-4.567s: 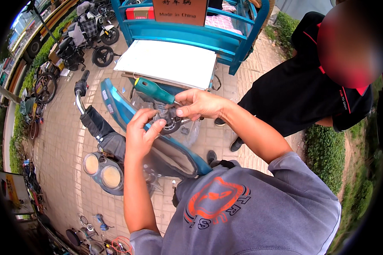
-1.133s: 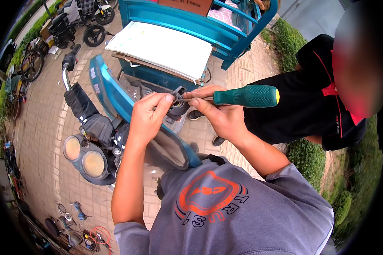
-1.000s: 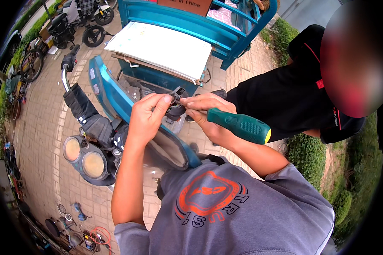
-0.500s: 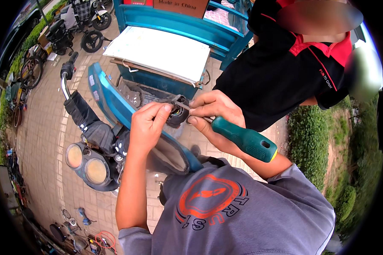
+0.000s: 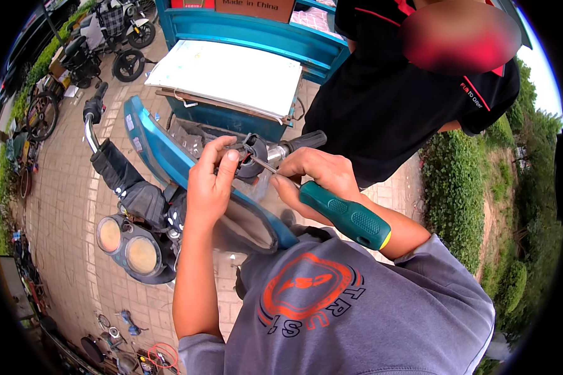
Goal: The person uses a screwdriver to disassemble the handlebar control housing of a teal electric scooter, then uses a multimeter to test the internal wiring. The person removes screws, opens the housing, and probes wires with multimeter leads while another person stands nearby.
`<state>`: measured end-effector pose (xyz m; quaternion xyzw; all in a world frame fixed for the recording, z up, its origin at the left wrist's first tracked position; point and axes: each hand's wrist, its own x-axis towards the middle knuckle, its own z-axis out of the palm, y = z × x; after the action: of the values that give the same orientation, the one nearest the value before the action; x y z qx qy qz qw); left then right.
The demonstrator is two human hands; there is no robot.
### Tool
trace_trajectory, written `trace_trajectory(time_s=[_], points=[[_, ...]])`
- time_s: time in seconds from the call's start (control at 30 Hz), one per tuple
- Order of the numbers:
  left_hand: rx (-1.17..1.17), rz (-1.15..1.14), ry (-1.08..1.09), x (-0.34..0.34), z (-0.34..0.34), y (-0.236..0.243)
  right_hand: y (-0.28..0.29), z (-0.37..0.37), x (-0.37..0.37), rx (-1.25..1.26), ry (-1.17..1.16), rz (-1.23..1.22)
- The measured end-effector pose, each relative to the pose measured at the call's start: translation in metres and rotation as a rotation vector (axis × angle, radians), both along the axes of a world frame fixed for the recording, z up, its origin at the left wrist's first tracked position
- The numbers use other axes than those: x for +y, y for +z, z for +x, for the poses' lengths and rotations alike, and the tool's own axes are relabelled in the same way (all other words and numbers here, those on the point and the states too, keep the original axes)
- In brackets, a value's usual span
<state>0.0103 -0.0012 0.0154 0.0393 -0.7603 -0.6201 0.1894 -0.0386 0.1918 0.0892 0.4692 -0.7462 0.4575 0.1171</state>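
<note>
My right hand (image 5: 324, 174) is closed around a screwdriver with a green handle (image 5: 347, 215), its thumb and fingers pinching near the shaft. The metal shaft slants up and left, its tip at a black handlebar switch housing (image 5: 251, 156). The inside of that housing shows in part. At its left side, my left hand (image 5: 211, 178) pinches the housing between thumb and fingers. What lies right under those fingertips is hidden. Out of the housing's right side runs a metal handlebar tube (image 5: 278, 152) ending in a black rubber grip (image 5: 309, 141).
A blue front shield (image 5: 162, 147) and round twin headlights (image 5: 126, 245) belong to the vehicle before me. Beyond stands a blue cargo bed (image 5: 250, 31) with a white board (image 5: 228, 75). A person in a black shirt (image 5: 381, 94) stands close at the right. Loose parts (image 5: 116, 331) lie lower left.
The screwdriver has shifted slightly left and down, and its handle has rolled. My left fingers have spread a little on the housing. The handlebar grip, hidden before, now shows.
</note>
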Motion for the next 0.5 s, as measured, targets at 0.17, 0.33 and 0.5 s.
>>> trace_trajectory(time_s=[0.17, 0.33, 0.5], points=[[-0.003, -0.134, -0.067, 0.000, 0.002, 0.006, -0.003, -0.002, -0.007, 0.046, 0.027, 0.047], [0.040, -0.205, -0.156, -0.004, 0.004, 0.011, -0.021, 0.009, -0.008, 0.247, 0.029, 0.025], [-0.009, -0.171, -0.297, -0.017, -0.002, 0.015, -0.036, 0.001, -0.005, 0.318, 0.096, -0.044]])
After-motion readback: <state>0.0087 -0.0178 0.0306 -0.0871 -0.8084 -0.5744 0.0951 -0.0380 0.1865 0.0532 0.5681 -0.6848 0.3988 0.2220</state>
